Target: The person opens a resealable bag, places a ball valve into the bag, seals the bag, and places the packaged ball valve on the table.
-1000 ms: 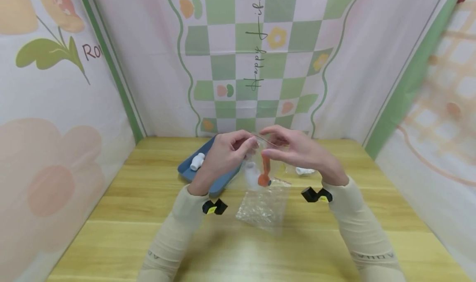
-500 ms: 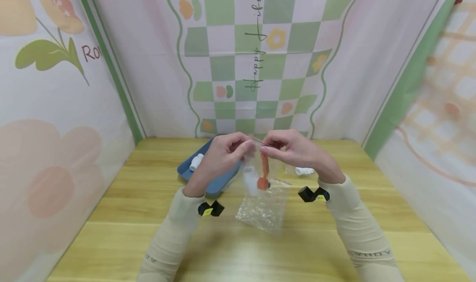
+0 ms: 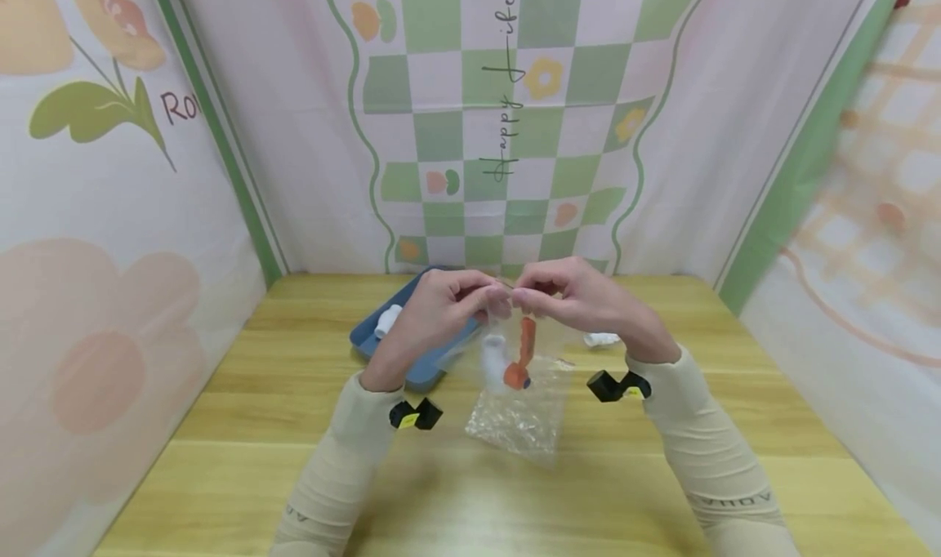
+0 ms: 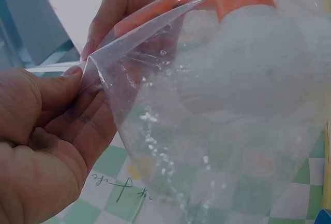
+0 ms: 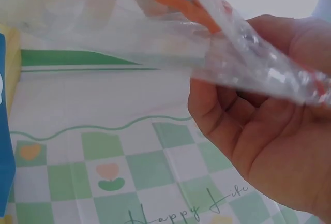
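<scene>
A clear plastic zip bag point(image 4: 150, 125) hangs between my two hands above the table. Inside it shows a white plastic ball valve point(image 3: 495, 363) with an orange lever handle point(image 3: 527, 340). My left hand point(image 3: 447, 302) pinches the bag's top edge between thumb and fingers; the left wrist view has that hand point(image 4: 46, 136) at the bag's upper corner. Close beside it, my right hand point(image 3: 581, 297) pinches the same top edge. In the right wrist view the bag's edge crosses the right hand point(image 5: 279, 146), its curled fingers partly behind the plastic.
Below the hands another clear plastic bag point(image 3: 515, 423) lies flat on the wooden table point(image 3: 294, 426). Behind my left forearm sits a blue tray point(image 3: 426, 375) holding a white pipe fitting point(image 3: 388, 321). A white piece point(image 3: 601, 339) lies beyond my right wrist.
My right fingers have closed from spread apart to a pinch on the bag's top edge and moved nearer my left hand. The valve hangs slightly lower, its handle now below the fingers.
</scene>
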`<action>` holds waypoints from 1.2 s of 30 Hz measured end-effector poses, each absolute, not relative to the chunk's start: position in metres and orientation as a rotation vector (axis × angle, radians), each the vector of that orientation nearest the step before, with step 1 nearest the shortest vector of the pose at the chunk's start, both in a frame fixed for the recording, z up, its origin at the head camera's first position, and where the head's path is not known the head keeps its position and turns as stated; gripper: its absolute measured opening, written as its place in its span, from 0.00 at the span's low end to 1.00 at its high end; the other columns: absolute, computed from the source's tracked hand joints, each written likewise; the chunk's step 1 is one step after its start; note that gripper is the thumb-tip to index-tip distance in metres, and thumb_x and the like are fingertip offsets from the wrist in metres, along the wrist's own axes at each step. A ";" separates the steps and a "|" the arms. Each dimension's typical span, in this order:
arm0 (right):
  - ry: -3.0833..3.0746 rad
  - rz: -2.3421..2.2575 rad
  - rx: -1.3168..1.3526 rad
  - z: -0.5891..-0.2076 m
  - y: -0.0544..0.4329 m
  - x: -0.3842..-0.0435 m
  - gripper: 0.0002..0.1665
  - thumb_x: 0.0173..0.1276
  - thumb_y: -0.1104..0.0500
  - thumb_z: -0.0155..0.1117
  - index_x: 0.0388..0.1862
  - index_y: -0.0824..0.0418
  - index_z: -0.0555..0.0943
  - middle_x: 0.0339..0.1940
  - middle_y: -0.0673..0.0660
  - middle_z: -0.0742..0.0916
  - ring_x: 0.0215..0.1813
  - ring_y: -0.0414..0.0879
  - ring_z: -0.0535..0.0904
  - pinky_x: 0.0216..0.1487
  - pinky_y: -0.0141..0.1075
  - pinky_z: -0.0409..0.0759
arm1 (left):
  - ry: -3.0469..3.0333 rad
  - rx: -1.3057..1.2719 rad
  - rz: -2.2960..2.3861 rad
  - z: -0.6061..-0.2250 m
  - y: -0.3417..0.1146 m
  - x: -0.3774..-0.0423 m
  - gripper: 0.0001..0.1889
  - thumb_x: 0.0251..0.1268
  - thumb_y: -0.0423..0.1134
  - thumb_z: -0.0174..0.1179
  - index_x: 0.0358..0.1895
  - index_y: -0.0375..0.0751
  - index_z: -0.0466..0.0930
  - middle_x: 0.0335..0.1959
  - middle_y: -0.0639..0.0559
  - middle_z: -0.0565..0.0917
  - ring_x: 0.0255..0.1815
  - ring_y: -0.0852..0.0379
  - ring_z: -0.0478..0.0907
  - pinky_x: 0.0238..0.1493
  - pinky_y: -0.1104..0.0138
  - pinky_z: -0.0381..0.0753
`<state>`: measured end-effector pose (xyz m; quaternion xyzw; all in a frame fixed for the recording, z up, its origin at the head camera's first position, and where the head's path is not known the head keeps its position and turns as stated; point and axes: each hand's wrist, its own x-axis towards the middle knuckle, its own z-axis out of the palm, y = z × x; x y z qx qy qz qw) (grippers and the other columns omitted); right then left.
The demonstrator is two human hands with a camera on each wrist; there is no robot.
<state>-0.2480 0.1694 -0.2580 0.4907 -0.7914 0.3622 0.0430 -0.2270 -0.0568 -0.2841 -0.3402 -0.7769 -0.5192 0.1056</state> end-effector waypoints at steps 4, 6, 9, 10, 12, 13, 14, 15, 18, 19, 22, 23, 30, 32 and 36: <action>-2.406 1.102 1.503 -0.258 0.168 -0.246 0.08 0.72 0.63 0.60 0.34 0.52 0.83 0.23 0.46 0.80 0.23 0.36 0.70 0.23 0.30 0.70 | -2.314 -0.981 -1.551 -0.285 -0.058 -0.227 0.11 0.71 0.38 0.58 0.43 0.36 0.87 0.34 0.46 0.89 0.29 0.60 0.84 0.34 0.67 0.85; -2.388 1.076 1.498 -0.258 0.167 -0.245 0.08 0.71 0.64 0.61 0.35 0.53 0.83 0.24 0.45 0.81 0.24 0.35 0.72 0.24 0.30 0.72 | -2.317 -0.975 -1.542 -0.285 -0.059 -0.227 0.11 0.72 0.39 0.57 0.43 0.37 0.87 0.35 0.46 0.89 0.29 0.61 0.84 0.34 0.68 0.85; -2.349 1.015 1.486 -0.258 0.164 -0.243 0.06 0.69 0.64 0.63 0.34 0.55 0.84 0.25 0.44 0.83 0.26 0.35 0.75 0.27 0.29 0.75 | -2.319 -0.971 -1.499 -0.284 -0.059 -0.226 0.11 0.72 0.39 0.57 0.43 0.39 0.87 0.34 0.48 0.89 0.27 0.62 0.82 0.33 0.69 0.84; -2.332 0.991 1.484 -0.259 0.163 -0.242 0.05 0.68 0.65 0.64 0.34 0.55 0.84 0.25 0.44 0.83 0.26 0.34 0.75 0.27 0.28 0.75 | -2.319 -0.971 -1.474 -0.284 -0.059 -0.226 0.10 0.71 0.40 0.58 0.42 0.39 0.87 0.33 0.49 0.89 0.26 0.62 0.81 0.32 0.69 0.83; -2.291 0.943 1.486 -0.259 0.162 -0.241 0.05 0.67 0.66 0.66 0.34 0.57 0.84 0.24 0.44 0.83 0.26 0.34 0.74 0.27 0.26 0.74 | -2.321 -0.971 -1.422 -0.284 -0.059 -0.225 0.10 0.71 0.40 0.58 0.42 0.40 0.87 0.29 0.51 0.87 0.24 0.61 0.79 0.29 0.71 0.80; -2.272 0.918 1.484 -0.260 0.161 -0.240 0.05 0.66 0.66 0.66 0.34 0.57 0.84 0.24 0.44 0.83 0.26 0.34 0.74 0.26 0.26 0.74 | -2.323 -0.972 -1.395 -0.284 -0.059 -0.224 0.10 0.71 0.40 0.58 0.42 0.41 0.87 0.28 0.52 0.87 0.23 0.60 0.78 0.28 0.71 0.78; -2.251 0.892 1.487 -0.260 0.161 -0.240 0.05 0.65 0.67 0.67 0.34 0.57 0.85 0.24 0.44 0.82 0.25 0.33 0.73 0.26 0.26 0.73 | -2.324 -0.974 -1.370 -0.284 -0.060 -0.223 0.10 0.71 0.40 0.58 0.42 0.41 0.87 0.27 0.53 0.86 0.23 0.59 0.77 0.26 0.72 0.76; -2.228 0.866 1.488 -0.260 0.161 -0.239 0.05 0.65 0.67 0.67 0.33 0.57 0.85 0.23 0.44 0.82 0.25 0.33 0.73 0.25 0.26 0.73 | -2.326 -0.978 -1.349 -0.284 -0.059 -0.223 0.10 0.71 0.41 0.58 0.41 0.41 0.87 0.27 0.53 0.86 0.22 0.58 0.77 0.25 0.72 0.75; -2.182 0.802 1.483 -0.261 0.160 -0.238 0.06 0.64 0.68 0.67 0.34 0.58 0.86 0.23 0.44 0.82 0.25 0.33 0.72 0.25 0.26 0.73 | -2.327 -0.980 -1.306 -0.283 -0.059 -0.220 0.10 0.71 0.40 0.58 0.42 0.41 0.87 0.27 0.53 0.86 0.22 0.55 0.77 0.25 0.73 0.74; -2.174 0.787 1.480 -0.262 0.160 -0.238 0.06 0.64 0.68 0.67 0.34 0.58 0.86 0.23 0.44 0.83 0.25 0.33 0.72 0.25 0.26 0.73 | -2.328 -0.979 -1.300 -0.283 -0.059 -0.220 0.10 0.71 0.40 0.58 0.42 0.41 0.87 0.27 0.53 0.86 0.22 0.54 0.78 0.25 0.73 0.74; -2.165 0.756 1.473 -0.262 0.159 -0.237 0.05 0.64 0.67 0.67 0.33 0.57 0.86 0.24 0.44 0.83 0.24 0.32 0.71 0.25 0.26 0.72 | -2.328 -0.970 -1.292 -0.283 -0.058 -0.218 0.09 0.71 0.40 0.58 0.41 0.41 0.87 0.28 0.53 0.87 0.23 0.56 0.79 0.26 0.72 0.76; -2.164 0.751 1.473 -0.262 0.159 -0.237 0.06 0.64 0.67 0.67 0.33 0.57 0.86 0.24 0.44 0.83 0.24 0.32 0.71 0.25 0.26 0.72 | -2.327 -0.966 -1.289 -0.283 -0.058 -0.217 0.09 0.71 0.40 0.58 0.40 0.41 0.87 0.28 0.53 0.87 0.23 0.57 0.79 0.26 0.72 0.77; -2.180 0.791 1.494 -0.264 0.160 -0.241 0.07 0.63 0.68 0.67 0.33 0.56 0.85 0.24 0.44 0.83 0.24 0.32 0.71 0.25 0.24 0.71 | -2.306 -0.971 -1.269 -0.283 -0.058 -0.215 0.09 0.71 0.41 0.59 0.38 0.41 0.86 0.27 0.54 0.86 0.22 0.62 0.77 0.26 0.72 0.78; -2.190 0.833 1.501 -0.264 0.161 -0.243 0.08 0.63 0.68 0.67 0.34 0.55 0.85 0.24 0.45 0.83 0.25 0.33 0.72 0.25 0.25 0.72 | -2.300 -0.979 -1.256 -0.283 -0.058 -0.216 0.10 0.71 0.42 0.58 0.37 0.41 0.86 0.26 0.55 0.86 0.22 0.64 0.77 0.26 0.72 0.78; -2.210 0.910 1.515 -0.266 0.161 -0.245 0.08 0.65 0.68 0.67 0.36 0.55 0.85 0.26 0.45 0.84 0.27 0.33 0.75 0.27 0.25 0.74 | -2.304 -0.989 -1.240 -0.283 -0.058 -0.216 0.11 0.73 0.42 0.57 0.37 0.41 0.86 0.26 0.56 0.85 0.21 0.65 0.75 0.25 0.72 0.75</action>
